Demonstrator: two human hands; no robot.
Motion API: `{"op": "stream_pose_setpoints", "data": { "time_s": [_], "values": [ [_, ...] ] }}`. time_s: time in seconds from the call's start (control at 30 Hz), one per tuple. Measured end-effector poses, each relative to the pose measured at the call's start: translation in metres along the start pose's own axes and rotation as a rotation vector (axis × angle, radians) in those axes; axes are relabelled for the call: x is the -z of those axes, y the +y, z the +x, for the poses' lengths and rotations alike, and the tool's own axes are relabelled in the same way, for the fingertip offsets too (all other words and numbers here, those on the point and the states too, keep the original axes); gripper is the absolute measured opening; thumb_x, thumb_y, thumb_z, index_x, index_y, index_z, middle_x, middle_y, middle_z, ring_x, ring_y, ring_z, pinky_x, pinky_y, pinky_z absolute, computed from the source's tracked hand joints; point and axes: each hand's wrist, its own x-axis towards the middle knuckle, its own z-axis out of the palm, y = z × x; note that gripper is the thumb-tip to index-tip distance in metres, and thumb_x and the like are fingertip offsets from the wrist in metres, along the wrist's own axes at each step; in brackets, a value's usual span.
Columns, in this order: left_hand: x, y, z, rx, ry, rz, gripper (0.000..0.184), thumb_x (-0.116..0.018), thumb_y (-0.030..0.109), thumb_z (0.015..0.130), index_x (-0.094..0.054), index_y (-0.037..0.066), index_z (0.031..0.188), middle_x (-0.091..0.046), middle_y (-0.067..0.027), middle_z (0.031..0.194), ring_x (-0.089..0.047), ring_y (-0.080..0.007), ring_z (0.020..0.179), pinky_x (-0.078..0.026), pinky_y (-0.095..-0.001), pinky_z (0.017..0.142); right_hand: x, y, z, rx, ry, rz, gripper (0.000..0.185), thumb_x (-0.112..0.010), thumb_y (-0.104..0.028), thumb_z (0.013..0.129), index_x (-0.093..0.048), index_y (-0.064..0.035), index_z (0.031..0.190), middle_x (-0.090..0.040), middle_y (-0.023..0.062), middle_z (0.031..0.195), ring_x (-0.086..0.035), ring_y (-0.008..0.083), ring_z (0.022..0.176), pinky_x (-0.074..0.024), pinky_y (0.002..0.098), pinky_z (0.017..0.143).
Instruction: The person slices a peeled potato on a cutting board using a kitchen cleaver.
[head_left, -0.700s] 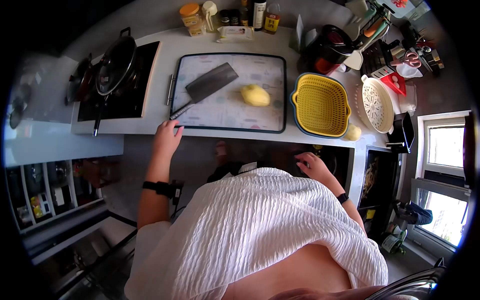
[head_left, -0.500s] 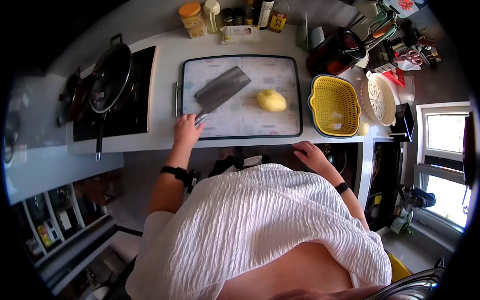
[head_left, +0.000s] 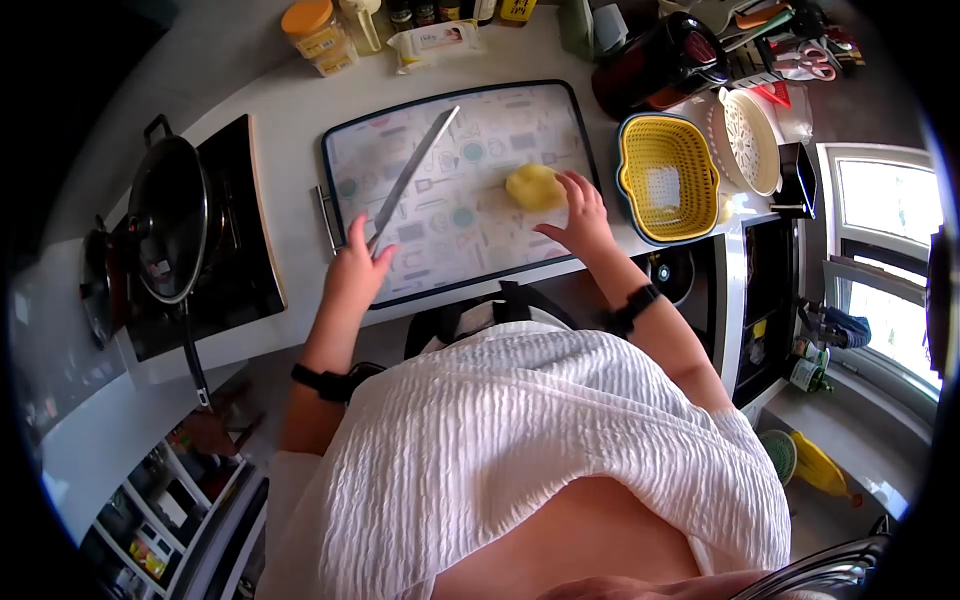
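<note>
A cleaver (head_left: 415, 170) stands turned on its edge over the left part of the patterned cutting board (head_left: 440, 255), so its blade looks like a thin strip. My left hand (head_left: 355, 275) is round its handle, with the index finger and thumb showing on either side. A peeled yellow potato (head_left: 533, 188) lies on the board's right half. Just right of it is my right hand (head_left: 585, 220), thumb and fingers apart and fingertips at the potato's right side. I cannot tell whether they touch it.
A yellow basket (head_left: 668, 232) and a white colander (head_left: 748, 140) stand right of the board. Behind them is a dark kettle (head_left: 660, 62). At left, a lidded pan (head_left: 170, 220) sits on the cooktop (head_left: 235, 240). A wipes pack (head_left: 437, 45) and jars line the back.
The cleaver has turned from lying flat to standing on its edge. My right hand has risen from the counter's front edge to the potato. The whole view has shifted and tilted.
</note>
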Motion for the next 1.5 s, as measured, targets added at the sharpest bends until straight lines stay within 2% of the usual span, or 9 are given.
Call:
{"op": "stream_pose_setpoints", "data": {
  "time_s": [0.1,0.23,0.33,0.37,0.5,0.6,0.77,1.0,1.5],
  "values": [
    [0.026,0.011,-0.027,-0.108,0.087,-0.140,0.064,-0.061,0.015,0.094,-0.033,0.002,0.150,-0.070,-0.0196,0.095,-0.070,-0.0340,0.081,-0.055,-0.0386,0.070,-0.022,0.003,0.033,0.011,-0.081,0.029,0.087,-0.089,-0.033,0.062,-0.047,-0.0163,0.136,-0.048,0.0116,0.139,-0.046,0.0384,0.126,-0.0405,0.0491,0.104],
    [0.034,0.011,-0.051,-0.221,0.300,-0.314,0.031,-0.056,0.007,0.097,-0.052,-0.004,0.125,-0.064,-0.0083,0.079,-0.061,-0.0141,0.064,-0.050,-0.0287,0.060,-0.038,0.012,0.044,0.216,-0.081,0.045,0.085,-0.089,-0.034,0.060,-0.049,-0.0169,0.133,-0.048,0.0102,0.136,-0.046,0.0361,0.123,-0.0410,0.0480,0.104],
    [0.046,0.027,-0.043,0.017,0.300,-0.238,0.027,-0.057,0.010,0.097,-0.054,-0.003,0.121,-0.064,-0.0092,0.079,-0.061,-0.0144,0.064,-0.050,-0.0279,0.060,-0.051,-0.015,0.044,0.411,-0.305,0.107,0.085,-0.089,-0.036,0.060,-0.049,-0.0167,0.132,-0.048,0.0094,0.136,-0.045,0.0362,0.123,-0.0399,0.0481,0.105],
    [0.044,0.023,-0.035,0.039,0.276,-0.211,0.031,-0.059,0.013,0.095,-0.059,-0.001,0.123,-0.065,-0.0173,0.082,-0.066,-0.0299,0.071,-0.052,-0.0370,0.067,-0.059,-0.029,0.040,0.471,-0.329,0.124,0.087,-0.088,-0.039,0.060,-0.048,-0.0163,0.134,-0.048,0.0098,0.136,-0.045,0.0362,0.124,-0.0384,0.0487,0.106],
    [0.018,0.026,-0.017,-0.039,0.232,-0.282,0.028,-0.057,0.013,0.096,-0.060,0.003,0.122,-0.067,-0.0183,0.089,-0.066,-0.0340,0.074,-0.053,-0.0396,0.067,-0.063,-0.067,0.035,0.521,-0.315,0.146,0.086,-0.084,-0.048,0.061,-0.051,-0.0148,0.133,-0.049,0.0094,0.132,-0.046,0.0343,0.122,-0.0383,0.0492,0.105],
    [0.016,0.052,0.003,-0.168,0.234,-0.103,0.028,-0.054,0.010,0.096,-0.059,0.004,0.123,-0.068,-0.0179,0.091,-0.066,-0.0341,0.075,-0.054,-0.0407,0.067,-0.064,-0.060,0.030,0.610,-0.133,0.225,0.074,-0.081,-0.050,0.065,-0.056,-0.0137,0.126,-0.051,0.0070,0.128,-0.048,0.0319,0.118,-0.0393,0.0481,0.102],
    [0.011,0.055,0.011,-0.306,-0.025,0.129,0.071,-0.053,0.001,0.087,-0.042,0.034,0.149,-0.053,-0.0135,0.069,-0.058,-0.0311,0.059,-0.051,-0.0406,0.057,-0.079,-0.050,0.026,0.735,-0.093,0.202,0.060,-0.078,-0.047,0.070,-0.061,-0.0133,0.117,-0.055,0.0065,0.120,-0.052,0.0291,0.112,-0.0451,0.0431,0.093],
    [0.016,0.062,-0.004,-0.474,-0.315,0.367,0.067,-0.057,0.005,0.085,-0.049,0.037,0.144,-0.048,-0.0106,0.070,-0.055,-0.0284,0.059,-0.049,-0.0384,0.054,-0.088,-0.056,0.016,0.621,-0.041,0.199,0.046,-0.077,-0.038,0.076,-0.066,-0.0112,0.112,-0.061,0.0081,0.118,-0.059,0.0307,0.107,-0.0494,0.0443,0.089],
    [0.033,0.055,0.008,-0.597,-0.299,0.454,0.066,-0.056,0.011,0.087,-0.048,0.039,0.146,-0.043,-0.0064,0.069,-0.048,-0.0230,0.054,-0.045,-0.0339,0.051,-0.086,-0.056,0.019,0.652,-0.036,0.229,0.035,-0.075,-0.034,0.076,-0.068,-0.0111,0.101,-0.063,0.0072,0.109,-0.062,0.0278,0.100,-0.0526,0.0403,0.084]
  ]
}}
